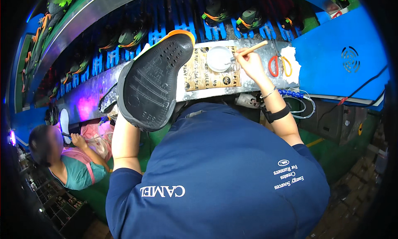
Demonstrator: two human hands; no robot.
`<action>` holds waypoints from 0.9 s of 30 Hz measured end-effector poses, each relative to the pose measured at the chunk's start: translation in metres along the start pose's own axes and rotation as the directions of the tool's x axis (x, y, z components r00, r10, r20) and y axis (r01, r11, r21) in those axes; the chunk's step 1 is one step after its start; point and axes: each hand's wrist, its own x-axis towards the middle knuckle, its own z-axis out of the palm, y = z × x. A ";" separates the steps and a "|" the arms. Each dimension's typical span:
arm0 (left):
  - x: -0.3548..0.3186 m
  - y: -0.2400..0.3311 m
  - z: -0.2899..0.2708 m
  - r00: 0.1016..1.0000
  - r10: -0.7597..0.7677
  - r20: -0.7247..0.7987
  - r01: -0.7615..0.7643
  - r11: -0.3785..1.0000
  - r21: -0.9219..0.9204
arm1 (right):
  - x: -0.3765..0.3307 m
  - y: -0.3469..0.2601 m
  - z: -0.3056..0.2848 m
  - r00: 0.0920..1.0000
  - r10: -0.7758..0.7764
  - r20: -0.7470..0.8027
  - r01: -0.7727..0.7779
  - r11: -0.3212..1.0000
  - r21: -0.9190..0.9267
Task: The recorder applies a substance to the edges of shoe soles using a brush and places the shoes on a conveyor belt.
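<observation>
Over the tabletop (94, 84), a brush (253, 47) is being pinched by the right hand (250, 64); before the left hand (115, 110), its grip untellable, a sole (151, 81) is being held.

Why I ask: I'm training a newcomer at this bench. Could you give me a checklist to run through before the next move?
1. Brush held in the right hand: ok, the fingers are closed on it.
2. Bowl standing on the printed sheet: ok.
3. Brush tip loaded: cannot tell; it is at the bowl, but too small to judge.
4. Left-hand grip on the black sole: cannot tell; the fingers are hidden behind it.
5. Sole clear of the bowl: ok, a gap shows between them.
6. Scissors apart from the right hand: ok, they lie to its right.
</observation>
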 end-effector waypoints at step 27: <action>0.021 0.002 0.027 0.999 0.052 -0.006 -0.046 0.922 0.385 | 0.004 -0.113 0.000 0.891 -0.453 -0.032 0.442 0.848 0.293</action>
